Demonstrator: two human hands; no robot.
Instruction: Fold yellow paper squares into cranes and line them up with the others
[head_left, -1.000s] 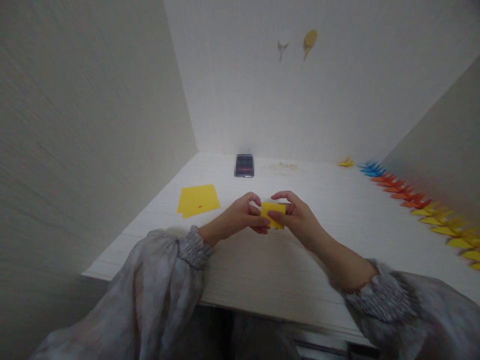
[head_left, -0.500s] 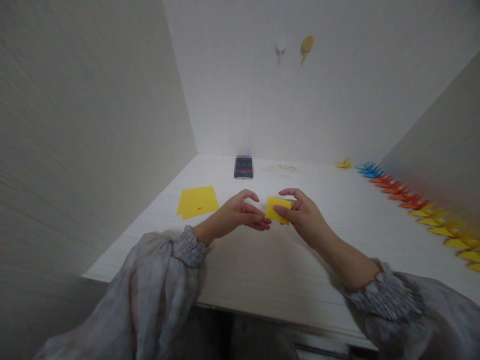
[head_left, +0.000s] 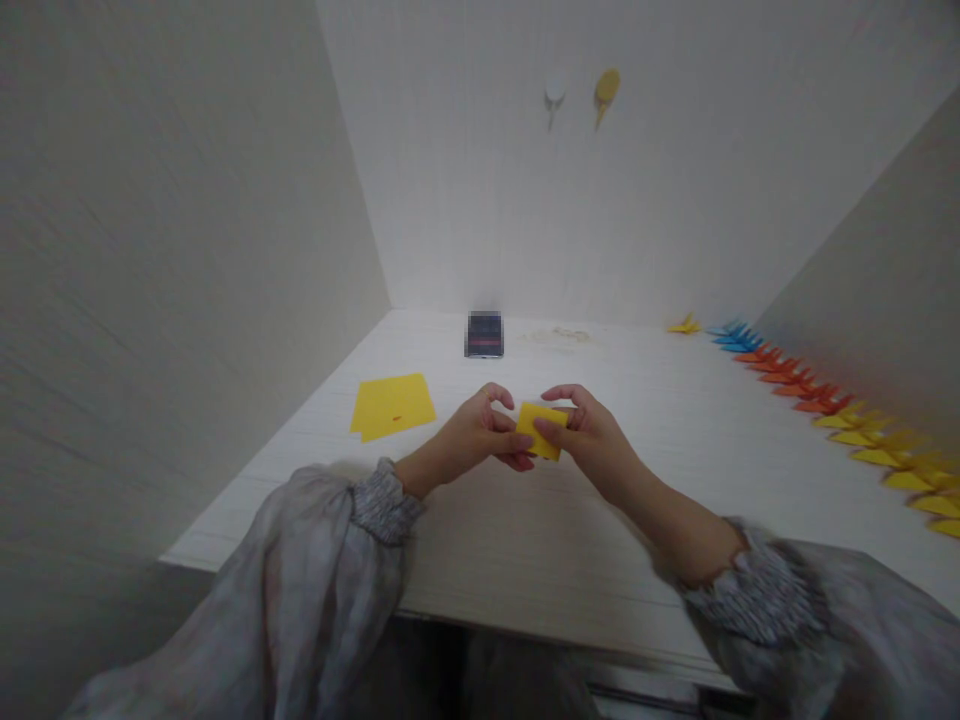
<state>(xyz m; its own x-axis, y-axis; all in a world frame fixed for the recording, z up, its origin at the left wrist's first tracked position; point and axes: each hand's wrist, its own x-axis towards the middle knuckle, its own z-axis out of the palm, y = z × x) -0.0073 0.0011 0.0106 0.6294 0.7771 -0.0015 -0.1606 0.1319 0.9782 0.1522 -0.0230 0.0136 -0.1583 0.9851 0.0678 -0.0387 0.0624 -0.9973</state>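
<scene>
A small folded square of yellow paper [head_left: 546, 418] is held up over the table between both hands. My right hand [head_left: 589, 428] pinches it from the right, thumb flat on its front face and index finger arched above. At the paper's left edge, my left hand [head_left: 495, 430] grips with the thumb in front and fingers behind. The lower fingertips of both hands are partly hidden behind the paper. Left of my left hand, flat yellow sheets [head_left: 391, 405] lie overlapped on the table, with a small orange mark on the top one.
A phone [head_left: 484, 335] with a blurred screen stands at the back of the white table [head_left: 630, 590]. Along the right side runs a row of folded paper cranes [head_left: 817, 398] in blue, orange and yellow. One yellow crane [head_left: 684, 325] sits apart. Two hooks [head_left: 607, 88] are on the back wall.
The right hand has brought the folded paper slightly left and down. My left thumb and fingers have closed on its left edge.
</scene>
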